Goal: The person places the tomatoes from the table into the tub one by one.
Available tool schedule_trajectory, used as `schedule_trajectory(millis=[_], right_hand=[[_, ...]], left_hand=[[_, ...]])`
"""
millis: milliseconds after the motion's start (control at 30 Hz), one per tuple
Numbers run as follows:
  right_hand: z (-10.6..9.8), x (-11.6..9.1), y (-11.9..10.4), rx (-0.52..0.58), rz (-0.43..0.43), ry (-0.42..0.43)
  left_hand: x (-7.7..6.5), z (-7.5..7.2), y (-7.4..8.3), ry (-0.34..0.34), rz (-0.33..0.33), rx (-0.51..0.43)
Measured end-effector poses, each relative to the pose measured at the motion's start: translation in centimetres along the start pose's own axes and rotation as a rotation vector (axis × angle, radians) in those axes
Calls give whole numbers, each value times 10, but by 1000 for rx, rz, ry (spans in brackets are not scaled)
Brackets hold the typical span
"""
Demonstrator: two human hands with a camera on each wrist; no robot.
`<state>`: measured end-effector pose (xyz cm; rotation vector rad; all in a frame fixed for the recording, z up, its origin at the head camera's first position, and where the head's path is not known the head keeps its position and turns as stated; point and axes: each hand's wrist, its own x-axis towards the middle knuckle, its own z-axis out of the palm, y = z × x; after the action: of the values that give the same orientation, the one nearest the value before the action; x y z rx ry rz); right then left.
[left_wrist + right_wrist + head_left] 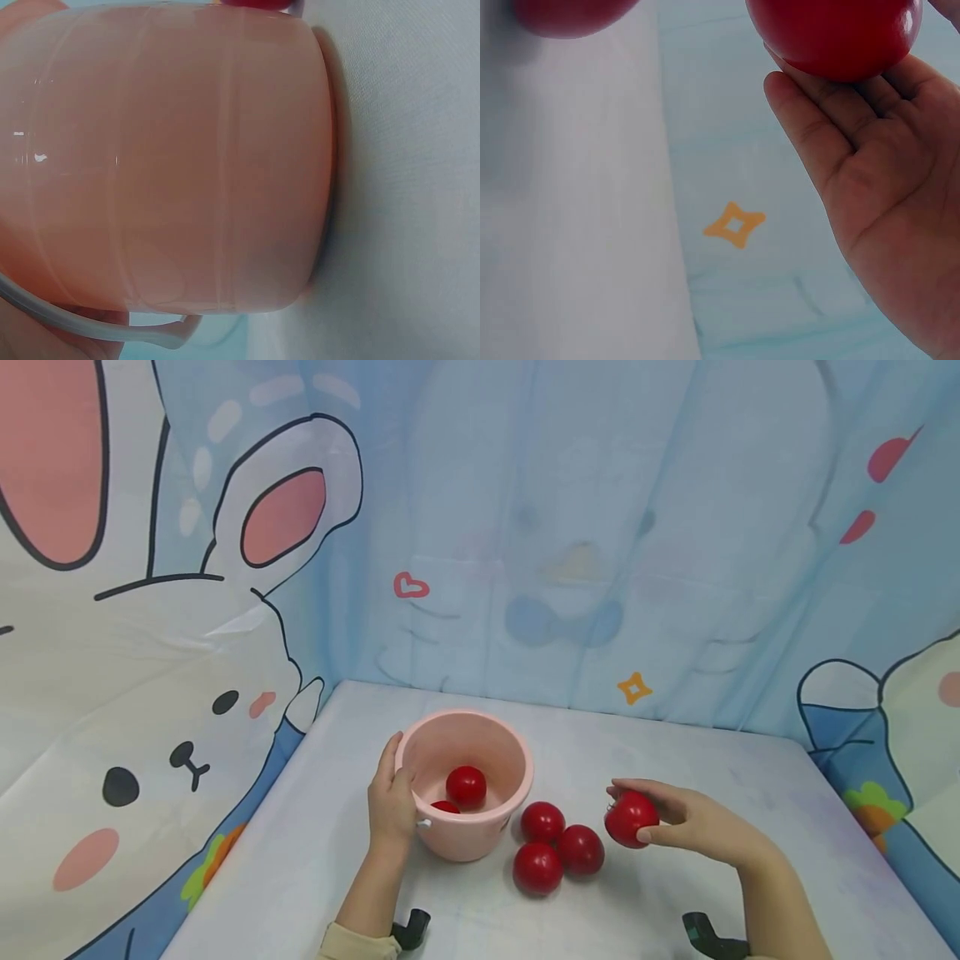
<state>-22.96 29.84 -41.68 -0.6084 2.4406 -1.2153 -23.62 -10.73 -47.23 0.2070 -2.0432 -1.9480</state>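
Observation:
A pink bucket (465,839) stands upright on the white table; two shiny red balls (466,787) show inside it. My left hand (392,802) grips the bucket's left side, its thumb near the rim. In the left wrist view the bucket's wall (172,157) fills most of the picture, with a pale handle (82,324) along its lower edge. My right hand (693,822) holds another red ball (632,819) above the table, between thumb and fingers; that ball (840,37) also shows in the right wrist view. Three red balls (538,868) lie clustered between bucket and right hand.
The white table (300,868) runs back to a light blue printed curtain (465,527). A rabbit print covers the cloth (150,710) at the left. Dark wrist-mounted pieces (411,930) sit by both forearms.

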Motion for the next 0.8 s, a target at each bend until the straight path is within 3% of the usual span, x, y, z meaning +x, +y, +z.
schedule_trajectory(millis=[800], right_hand=[[-28,15,-42,-143,-105,26]], left_hand=[[-2,-1,2,2,-6,8]])
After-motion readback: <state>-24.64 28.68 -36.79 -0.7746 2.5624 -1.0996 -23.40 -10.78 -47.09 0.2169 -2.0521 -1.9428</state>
